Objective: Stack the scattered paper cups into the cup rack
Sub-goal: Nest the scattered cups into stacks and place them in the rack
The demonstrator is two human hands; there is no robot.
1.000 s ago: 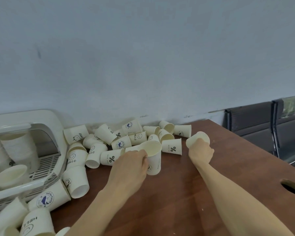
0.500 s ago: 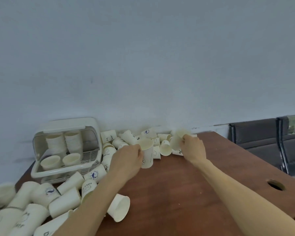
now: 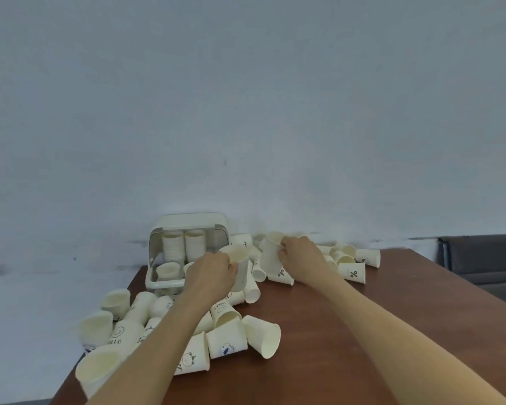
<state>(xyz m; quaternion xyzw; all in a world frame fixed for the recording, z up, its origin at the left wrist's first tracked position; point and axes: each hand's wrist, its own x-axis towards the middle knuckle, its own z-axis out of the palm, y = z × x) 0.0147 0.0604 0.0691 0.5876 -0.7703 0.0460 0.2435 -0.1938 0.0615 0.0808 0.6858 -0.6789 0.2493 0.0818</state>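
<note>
Gripping an upright paper cup [image 3: 240, 267] by its near side, the fingers [image 3: 231, 266] of the left hand [image 3: 212, 276] are closing around the cup wall just right of the cup rack [image 3: 187, 226], with the cup's open mouth facing up. The right hand [image 3: 301, 258] is holding a second cup [image 3: 270, 252] by its rim and side, its fingers [image 3: 284, 249] curling tightly onto it; this cup is sitting slightly farther and to the right of the first, the two cups close together but apart, as far as the blur is letting one tell.

The rack is standing at the far left of the brown bench [image 3: 348, 331], against the pale wall [image 3: 246, 112]. Two tall stacks of cups [image 3: 184, 245] are standing inside at its back, and a loose cup [image 3: 167, 271] is sitting upright at its front.

Scattered cups are lying all around. A heap [image 3: 225, 337] is lying on the near left of the bench, partly under the left forearm, most of them on their sides. Another cluster [image 3: 351, 263] is lying to the right of the right hand along the wall, one cup there showing a percent mark [image 3: 353, 274]. A dark chair [image 3: 485, 258] is standing at the far right, beyond the bench edge.
</note>
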